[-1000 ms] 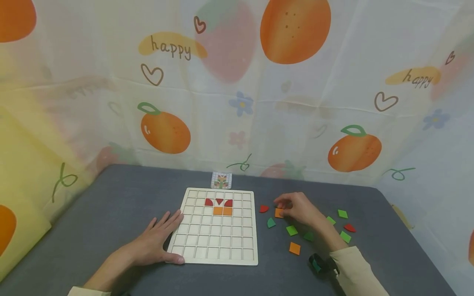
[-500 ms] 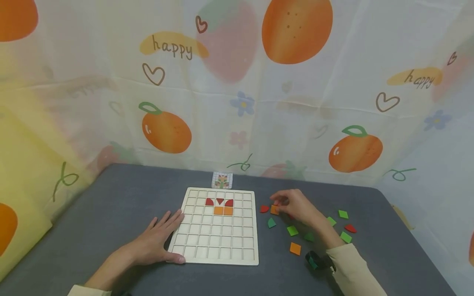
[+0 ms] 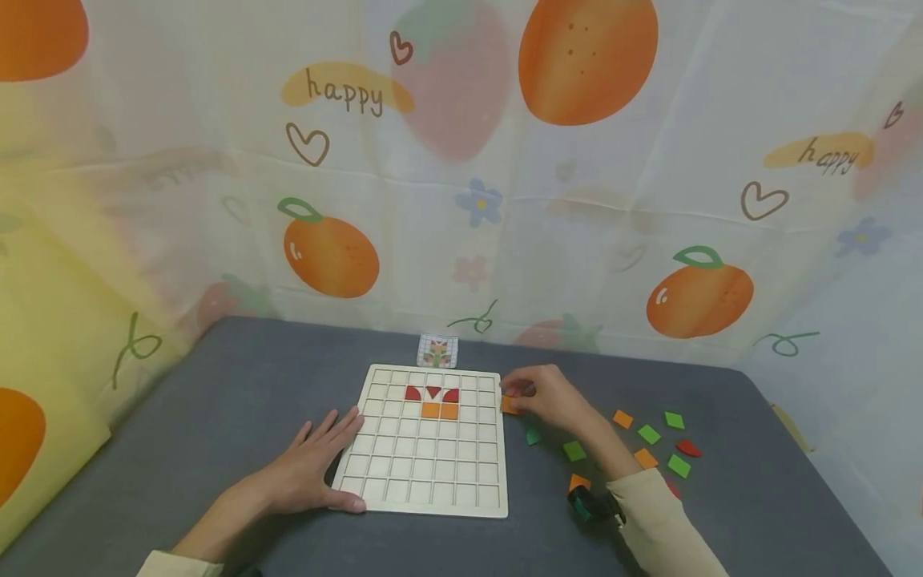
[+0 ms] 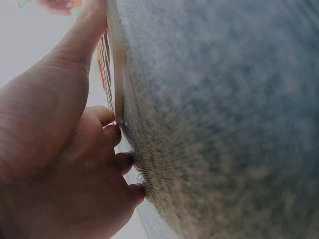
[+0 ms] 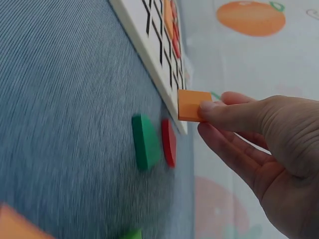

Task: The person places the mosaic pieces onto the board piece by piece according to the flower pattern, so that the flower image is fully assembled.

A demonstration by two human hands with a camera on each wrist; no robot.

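My right hand pinches an orange square tile between thumb and fingers, held just above the table at the right edge of the white grid board. My left hand lies spread along the board's left edge, thumb at the near corner and fingertips touching the side. On the board, two orange squares sit side by side under a row of red pieces. In the right wrist view, a green piece and a red piece lie on the table below the held tile.
Loose green, orange and red tiles are scattered on the grey table right of the board. A small pattern card lies behind the board. A printed curtain hangs along the back.
My right hand has moved left with the orange square tile, from among the loose pieces to the board's edge. Tiles that the forearm covered now show. My left hand stays on the board.
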